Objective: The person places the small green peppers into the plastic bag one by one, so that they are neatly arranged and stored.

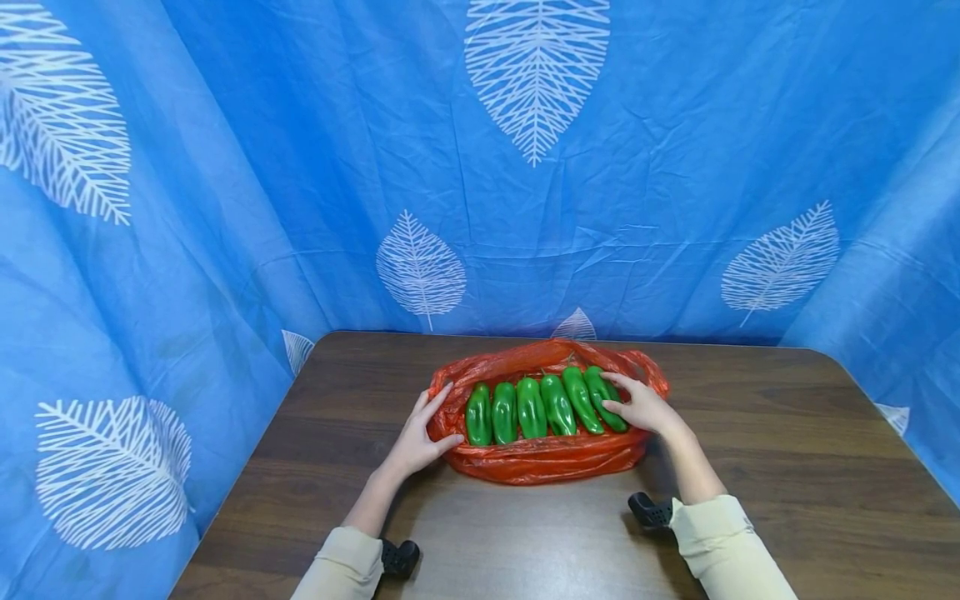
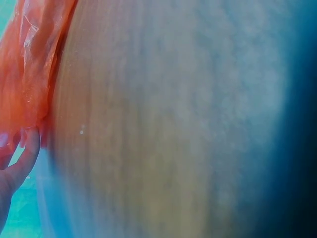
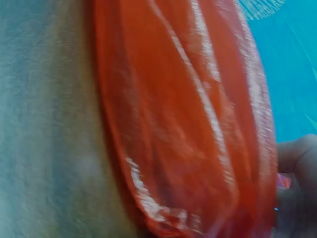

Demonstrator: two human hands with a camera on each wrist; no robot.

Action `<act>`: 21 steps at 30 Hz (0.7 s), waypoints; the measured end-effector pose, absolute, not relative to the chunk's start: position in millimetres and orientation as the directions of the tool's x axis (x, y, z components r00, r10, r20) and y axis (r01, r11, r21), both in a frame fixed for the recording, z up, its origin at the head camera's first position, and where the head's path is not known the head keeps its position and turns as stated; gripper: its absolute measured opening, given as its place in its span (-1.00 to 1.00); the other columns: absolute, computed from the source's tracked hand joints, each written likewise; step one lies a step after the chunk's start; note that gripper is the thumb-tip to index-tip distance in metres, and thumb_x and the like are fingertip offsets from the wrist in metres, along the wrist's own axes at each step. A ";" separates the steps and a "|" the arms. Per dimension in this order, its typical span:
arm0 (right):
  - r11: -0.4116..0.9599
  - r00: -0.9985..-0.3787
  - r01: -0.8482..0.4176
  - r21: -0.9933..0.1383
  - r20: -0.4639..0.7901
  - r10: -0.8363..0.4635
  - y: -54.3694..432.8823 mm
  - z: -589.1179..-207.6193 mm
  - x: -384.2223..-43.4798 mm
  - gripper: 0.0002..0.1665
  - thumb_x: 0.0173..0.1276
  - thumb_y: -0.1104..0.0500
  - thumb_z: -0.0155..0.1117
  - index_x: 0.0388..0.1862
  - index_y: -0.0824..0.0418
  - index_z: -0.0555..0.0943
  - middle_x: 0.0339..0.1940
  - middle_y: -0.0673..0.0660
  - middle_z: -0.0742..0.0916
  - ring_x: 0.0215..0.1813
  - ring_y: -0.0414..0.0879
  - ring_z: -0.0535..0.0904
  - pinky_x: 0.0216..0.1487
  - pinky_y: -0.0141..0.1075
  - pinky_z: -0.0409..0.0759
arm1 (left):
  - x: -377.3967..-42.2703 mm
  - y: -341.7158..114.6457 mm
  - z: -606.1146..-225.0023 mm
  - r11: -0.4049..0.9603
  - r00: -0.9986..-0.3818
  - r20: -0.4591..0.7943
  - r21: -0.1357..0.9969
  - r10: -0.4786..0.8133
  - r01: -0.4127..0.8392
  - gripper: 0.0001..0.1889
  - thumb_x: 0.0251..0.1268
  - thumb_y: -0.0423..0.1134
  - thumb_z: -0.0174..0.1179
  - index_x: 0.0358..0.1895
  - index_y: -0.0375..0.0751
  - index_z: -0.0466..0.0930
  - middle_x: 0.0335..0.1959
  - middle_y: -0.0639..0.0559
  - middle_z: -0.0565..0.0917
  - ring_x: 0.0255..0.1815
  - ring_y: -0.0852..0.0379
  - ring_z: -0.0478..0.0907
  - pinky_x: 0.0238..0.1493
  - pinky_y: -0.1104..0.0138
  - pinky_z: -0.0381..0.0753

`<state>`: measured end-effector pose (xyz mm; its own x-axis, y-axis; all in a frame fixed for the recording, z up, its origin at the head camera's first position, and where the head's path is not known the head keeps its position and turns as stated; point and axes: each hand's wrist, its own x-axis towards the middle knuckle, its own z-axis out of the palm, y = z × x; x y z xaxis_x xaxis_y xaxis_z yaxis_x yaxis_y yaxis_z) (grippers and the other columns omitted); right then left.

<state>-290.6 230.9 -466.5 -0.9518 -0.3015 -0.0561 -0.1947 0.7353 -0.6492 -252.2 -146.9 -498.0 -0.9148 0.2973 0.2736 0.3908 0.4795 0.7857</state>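
A red plastic bag (image 1: 525, 467) lies on the table with its mouth spread wide. Inside it, several glossy green peppers (image 1: 531, 408) are lined up side by side in a row. At the bag's left end, my left hand (image 1: 417, 442) holds the rim, thumb over the front edge and fingers along the side. The left wrist view shows that thumb against the red plastic (image 2: 34, 74). My right hand (image 1: 647, 407) grips the rightmost pepper (image 1: 600, 392) with thumb and fingers at its right side. In the right wrist view the bag (image 3: 173, 124) hides most of that hand.
The brown wooden table (image 1: 750, 433) extends to both sides and in front of the bag. A blue curtain (image 1: 645, 183) with white leaf prints hangs behind and beside it. Black wrist-worn devices (image 1: 649, 510) sit at both sleeve cuffs.
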 end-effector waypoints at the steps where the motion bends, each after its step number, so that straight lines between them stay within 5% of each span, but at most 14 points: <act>1: 0.724 -0.945 -0.198 -0.660 -0.066 -0.319 232.2 -465.9 -290.2 -0.39 0.29 0.22 0.17 0.27 0.40 0.28 0.11 0.49 0.47 -0.07 0.30 0.50 -0.03 0.11 0.45 | -252.5 -146.9 -498.1 0.480 -0.915 0.272 0.786 0.297 0.389 -0.18 -0.03 -0.23 0.37 0.38 -0.06 0.18 0.30 -0.19 0.19 0.30 -0.20 0.17 0.16 -0.10 0.31; 8: 0.670 -0.931 -0.167 -0.724 -0.108 -0.348 237.3 -464.7 -287.5 -0.29 0.23 0.21 0.24 0.30 0.40 0.23 0.09 0.44 0.45 -0.54 -0.14 0.42 -0.45 -0.30 0.43 | -253.1 -146.9 -498.5 0.481 -0.923 0.252 0.795 0.290 0.368 -0.17 -0.05 -0.24 0.38 0.38 -0.01 0.18 0.30 -0.15 0.20 0.30 -0.15 0.17 0.17 -0.08 0.31; 15: 0.666 -0.940 -0.180 -0.724 -0.074 -0.334 237.9 -467.4 -285.2 -0.27 0.20 0.17 0.28 0.29 0.36 0.26 -0.20 0.31 0.53 -0.68 -0.18 0.30 -0.60 -0.34 0.34 | -253.3 -146.5 -499.0 0.478 -0.926 0.245 0.801 0.289 0.361 -0.16 -0.05 -0.23 0.38 0.38 0.01 0.18 0.30 -0.14 0.20 0.30 -0.15 0.17 0.17 -0.07 0.31; 19: 0.677 -0.945 -0.199 -0.709 -0.044 -0.324 238.4 -470.9 -284.3 -0.26 0.19 0.16 0.30 0.30 0.34 0.27 -0.02 0.39 0.51 -0.68 -0.14 0.25 -0.61 -0.33 0.33 | -253.3 -146.3 -498.6 0.474 -0.926 0.243 0.804 0.290 0.359 -0.16 -0.04 -0.22 0.37 0.38 0.01 0.17 0.30 -0.14 0.19 0.30 -0.15 0.17 0.17 -0.08 0.31; 21: 0.686 -0.947 -0.217 -0.695 -0.022 -0.322 238.9 -472.0 -283.5 -0.26 0.18 0.14 0.31 0.30 0.33 0.27 0.12 0.44 0.45 -0.53 0.01 0.43 -0.44 -0.20 0.49 | -253.4 -146.1 -498.5 0.474 -0.926 0.243 0.804 0.290 0.360 -0.16 -0.04 -0.22 0.37 0.38 0.01 0.18 0.30 -0.14 0.19 0.30 -0.15 0.16 0.18 -0.08 0.30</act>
<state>-283.5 238.9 -472.0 -0.9466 -0.3216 -0.0217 -0.2171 0.6858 -0.6946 -253.4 -146.1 -498.5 -0.9256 0.2899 0.2432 0.3597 0.4743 0.8035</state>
